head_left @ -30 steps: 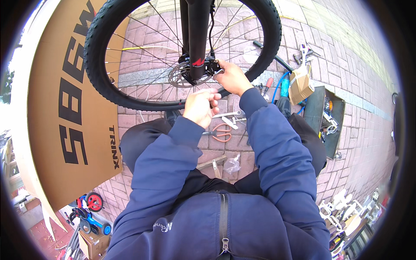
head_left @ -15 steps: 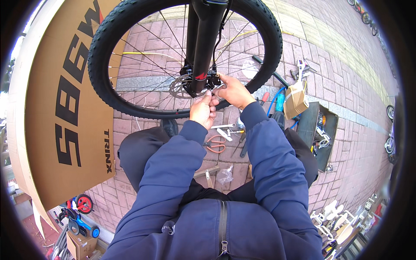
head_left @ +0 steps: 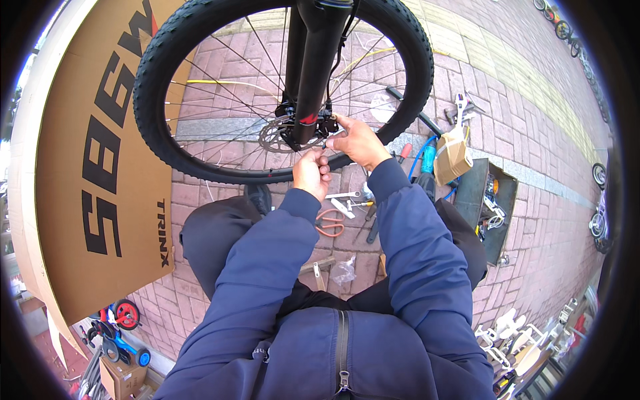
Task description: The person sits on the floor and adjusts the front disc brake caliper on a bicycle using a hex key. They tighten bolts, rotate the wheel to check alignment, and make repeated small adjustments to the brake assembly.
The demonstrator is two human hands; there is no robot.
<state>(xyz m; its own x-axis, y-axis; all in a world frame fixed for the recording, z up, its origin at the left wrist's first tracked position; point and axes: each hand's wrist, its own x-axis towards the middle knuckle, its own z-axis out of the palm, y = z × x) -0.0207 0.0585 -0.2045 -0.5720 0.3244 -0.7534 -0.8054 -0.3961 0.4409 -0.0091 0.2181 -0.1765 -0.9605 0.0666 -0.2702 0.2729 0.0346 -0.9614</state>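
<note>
A black fork leg [head_left: 312,87] comes down to the hub of a wheel with a black knobby tyre [head_left: 155,113]. A slotted brake disc [head_left: 272,135] sits at the hub, with a black disc brake caliper [head_left: 327,124] at the fork's lower right side. My right hand [head_left: 363,145] is closed at the caliper, its index finger against the side and its thumb just below. My left hand [head_left: 311,176] is just below and left of it, fingers curled in a pinch. A small dark piece shows at its fingertips, too small to name.
Orange-handled scissors [head_left: 330,223], a spanner [head_left: 343,195] and other tools lie on the brick paving between my legs. A metal toolbox [head_left: 490,207] and a small cardboard piece [head_left: 453,159] are at the right. A large cardboard box [head_left: 113,200] stands along the left.
My left hand has come down slightly, away from the right thumb, and a small gap shows between the hands. My right hand stays at the caliper.
</note>
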